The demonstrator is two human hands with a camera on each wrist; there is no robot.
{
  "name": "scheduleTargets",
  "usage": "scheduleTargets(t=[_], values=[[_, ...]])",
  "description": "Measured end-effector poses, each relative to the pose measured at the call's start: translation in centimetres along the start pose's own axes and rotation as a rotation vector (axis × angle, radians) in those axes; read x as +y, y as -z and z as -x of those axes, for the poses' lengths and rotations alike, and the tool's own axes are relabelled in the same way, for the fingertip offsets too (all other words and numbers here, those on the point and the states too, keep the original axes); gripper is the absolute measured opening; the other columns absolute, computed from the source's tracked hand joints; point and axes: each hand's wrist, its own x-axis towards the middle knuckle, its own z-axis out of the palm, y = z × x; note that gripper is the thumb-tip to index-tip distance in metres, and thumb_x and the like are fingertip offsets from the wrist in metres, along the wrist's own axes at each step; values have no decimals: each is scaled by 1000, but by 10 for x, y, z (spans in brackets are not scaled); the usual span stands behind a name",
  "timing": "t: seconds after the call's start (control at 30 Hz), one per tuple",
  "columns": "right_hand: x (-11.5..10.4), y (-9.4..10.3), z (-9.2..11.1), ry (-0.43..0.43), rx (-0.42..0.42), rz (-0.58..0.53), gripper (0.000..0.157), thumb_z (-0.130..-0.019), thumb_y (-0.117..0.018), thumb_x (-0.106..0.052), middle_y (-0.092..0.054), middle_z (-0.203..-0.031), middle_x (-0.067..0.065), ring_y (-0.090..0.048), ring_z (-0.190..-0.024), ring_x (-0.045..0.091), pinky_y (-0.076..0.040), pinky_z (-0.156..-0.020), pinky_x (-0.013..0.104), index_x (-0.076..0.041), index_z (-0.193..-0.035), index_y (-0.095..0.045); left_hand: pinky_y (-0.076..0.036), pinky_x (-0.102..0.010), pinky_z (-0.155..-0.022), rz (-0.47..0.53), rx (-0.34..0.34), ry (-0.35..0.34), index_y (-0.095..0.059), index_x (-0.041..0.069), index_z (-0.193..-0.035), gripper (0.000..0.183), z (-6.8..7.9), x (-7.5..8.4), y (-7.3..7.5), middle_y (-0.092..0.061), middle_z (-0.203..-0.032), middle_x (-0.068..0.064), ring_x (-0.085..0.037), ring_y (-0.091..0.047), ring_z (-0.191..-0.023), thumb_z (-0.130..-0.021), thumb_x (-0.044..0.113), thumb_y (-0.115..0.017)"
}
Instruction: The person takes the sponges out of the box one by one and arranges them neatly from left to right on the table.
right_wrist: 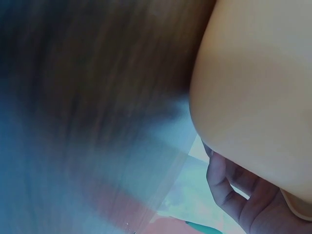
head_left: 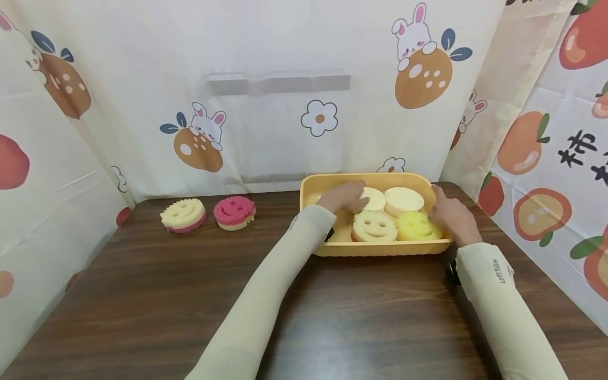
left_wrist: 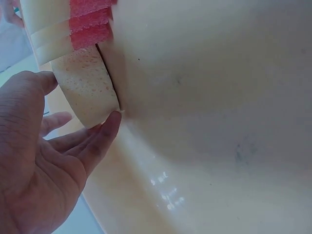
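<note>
in the head view, right of the frame's centre, the person's left hand (head_left: 344, 196) reaches into a yellow tray (head_left: 380, 250) and pinches a pale round sponge (head_left: 373, 200) by its edge, thumb on one side and fingertips on the other. the right hand (head_left: 453, 217) grips the tray's right end, its fingers bent against the outer wall.

the pinched sponge stands beside a second pale sponge (head_left: 404, 201), with a cream smiley sponge (head_left: 374, 227) and a bright yellow smiley sponge (head_left: 418, 227) nearer the frame's bottom. because they sit so close, a sideways pull could drag a neighbour along or knock the row askew. the pinch catches only the rim, so the soft foam might squash and slip out. if the right hand pulled or pressed unevenly, the tray could slide on the smooth counter (head_left: 190, 295) or tip. at the frame's left, a cream-topped sponge (head_left: 182, 211) and a pink sponge (head_left: 235, 210) lie near each other; a low sweep of the left sleeve (head_left: 266, 295) could brush the pink one.
</note>
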Motion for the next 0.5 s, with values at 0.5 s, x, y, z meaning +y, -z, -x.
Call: scheduleTargets(t=[0.5], values=[[1, 0, -1, -9, -6, -2, 70, -96, -37, -18, -51, -123, 40, -57, -93, 42, -47, -73, 56, -5, -158, -7, -39, -32, -114, 42, -34, 25, -19, 1, -156, 65, 1, 0, 1, -47, -151, -17, -20, -54, -128, -106, 39, -37]])
